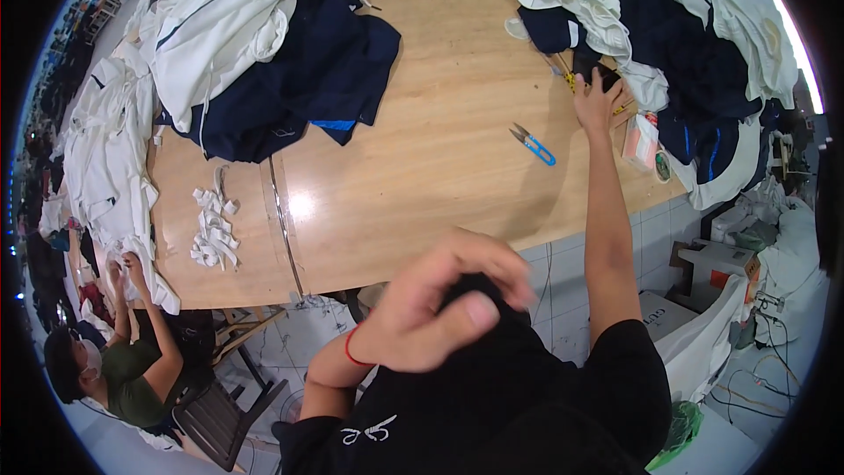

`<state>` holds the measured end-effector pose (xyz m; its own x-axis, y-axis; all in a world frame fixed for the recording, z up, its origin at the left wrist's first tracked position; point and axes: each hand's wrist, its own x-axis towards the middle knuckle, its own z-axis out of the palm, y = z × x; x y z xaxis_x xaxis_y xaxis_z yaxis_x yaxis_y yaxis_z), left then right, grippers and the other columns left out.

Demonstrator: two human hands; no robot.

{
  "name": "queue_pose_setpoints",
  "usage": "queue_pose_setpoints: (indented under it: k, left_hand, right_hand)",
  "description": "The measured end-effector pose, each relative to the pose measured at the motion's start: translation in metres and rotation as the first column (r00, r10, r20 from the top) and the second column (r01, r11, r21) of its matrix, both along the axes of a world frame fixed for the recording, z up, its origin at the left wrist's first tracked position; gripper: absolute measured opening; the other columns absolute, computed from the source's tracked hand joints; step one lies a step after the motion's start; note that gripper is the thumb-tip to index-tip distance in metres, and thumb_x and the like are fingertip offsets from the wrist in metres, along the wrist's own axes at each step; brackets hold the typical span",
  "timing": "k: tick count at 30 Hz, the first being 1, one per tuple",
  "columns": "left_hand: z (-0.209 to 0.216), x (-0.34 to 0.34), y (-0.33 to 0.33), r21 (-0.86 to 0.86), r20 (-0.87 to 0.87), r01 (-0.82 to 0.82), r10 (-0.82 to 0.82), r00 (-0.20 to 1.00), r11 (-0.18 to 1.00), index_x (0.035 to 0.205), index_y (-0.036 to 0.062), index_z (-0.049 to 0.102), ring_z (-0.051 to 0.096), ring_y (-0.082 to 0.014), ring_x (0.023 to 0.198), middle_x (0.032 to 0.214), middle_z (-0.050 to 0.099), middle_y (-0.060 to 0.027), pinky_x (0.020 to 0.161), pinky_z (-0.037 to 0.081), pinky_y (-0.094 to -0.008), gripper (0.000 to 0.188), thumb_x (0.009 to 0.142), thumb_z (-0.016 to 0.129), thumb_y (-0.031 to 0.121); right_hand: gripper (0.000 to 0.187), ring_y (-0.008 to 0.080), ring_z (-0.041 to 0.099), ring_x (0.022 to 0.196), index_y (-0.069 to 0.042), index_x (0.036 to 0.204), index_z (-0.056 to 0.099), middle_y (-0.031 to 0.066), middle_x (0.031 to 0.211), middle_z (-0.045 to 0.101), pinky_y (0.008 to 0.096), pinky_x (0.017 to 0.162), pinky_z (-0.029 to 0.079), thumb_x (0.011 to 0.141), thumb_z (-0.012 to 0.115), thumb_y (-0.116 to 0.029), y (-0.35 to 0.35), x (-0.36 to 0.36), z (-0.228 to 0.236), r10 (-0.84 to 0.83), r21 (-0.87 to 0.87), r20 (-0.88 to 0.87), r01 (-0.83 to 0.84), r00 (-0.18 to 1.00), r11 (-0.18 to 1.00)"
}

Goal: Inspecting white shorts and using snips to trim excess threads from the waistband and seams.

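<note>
My left hand (pixel 440 308), with a red cord on its wrist, is raised in front of my black shirt. Its fingers are loosely curled, the thumb stands apart, and nothing shows in it. My right arm stretches to the far right of the table, where my right hand (pixel 598 104) grips a dark, flat, phone-like object (pixel 607 79) beside the clothes pile. Yellow measuring tape (pixel 570 79) shows around that hand. Blue-handled thread snips (pixel 534 145) lie on the wood to its left, blades pointing up and left.
White and navy garments are heaped at right (pixel 677 53) and left (pixel 325 71). A small pink-and-white pack (pixel 640 139) and a green roll (pixel 663 166) sit by the right edge. White fabric strips (pixel 214 231) lie at left. A seated person (pixel 132 369) handles white cloth.
</note>
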<state>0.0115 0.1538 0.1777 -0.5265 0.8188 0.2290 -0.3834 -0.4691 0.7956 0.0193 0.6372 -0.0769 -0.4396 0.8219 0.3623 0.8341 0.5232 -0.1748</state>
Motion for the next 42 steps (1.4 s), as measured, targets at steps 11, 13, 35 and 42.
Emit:
queue_pose_setpoints:
  k: [11,13,35,42]
  left_hand:
    - [-0.119,-0.106,-0.098,-0.498,-0.751,-0.85,0.404,0.522,0.173,0.141,0.0021,0.063,0.063,-0.0261,0.132,0.14,0.066,-0.0179,0.11,0.05,-0.0381,0.036,0.108,0.068,0.017]
    - [-0.089,-0.157,-0.091,-0.223,-0.911,-0.961,0.315,0.265,0.165,0.144,0.0037,0.062,0.054,-0.0326,0.144,0.149,0.06,-0.021,0.12,0.041,-0.0433,0.042,0.107,0.07,0.021]
    - [-0.149,-0.214,-0.058,-0.086,-0.929,-0.987,0.347,0.129,0.135,0.13,-0.0054,0.071,0.068,-0.0268,0.073,0.083,0.073,-0.0179,0.071,0.053,-0.0419,0.032,0.1,0.067,0.008]
    - [-0.178,-0.035,-0.081,-0.46,-0.668,-0.773,0.404,0.625,0.437,0.11,0.0018,0.078,0.074,-0.0298,0.106,0.113,0.077,-0.0146,0.094,0.057,-0.0373,0.022,0.088,0.08,0.001]
  right_hand:
    - [0.073,0.0483,0.027,0.16,-0.012,0.165,0.046,0.032,0.17,0.032,0.0682,0.127,0.018,0.101,0.066,-0.041,-0.327,0.024,0.007,0.704,-0.274,-0.184,-0.724,0.686,0.633]
    - [0.069,0.046,0.031,0.158,-0.013,0.161,0.049,0.0305,0.169,0.036,0.0646,0.127,0.021,0.101,0.066,-0.043,-0.327,0.02,0.02,0.765,-0.265,-0.163,-0.774,0.623,0.574]
    - [0.065,0.0396,0.034,0.158,-0.013,0.155,0.057,0.0264,0.168,0.039,0.0566,0.127,0.024,0.1,0.067,-0.044,-0.335,0.015,0.016,0.811,-0.291,-0.121,-0.802,0.572,0.522]
    - [0.089,0.0468,0.033,0.158,0.008,0.165,0.027,0.0324,0.167,0.036,0.0558,0.129,0.027,0.097,0.075,-0.023,-0.337,0.015,-0.001,0.332,-0.321,-0.83,-0.87,0.449,0.375]
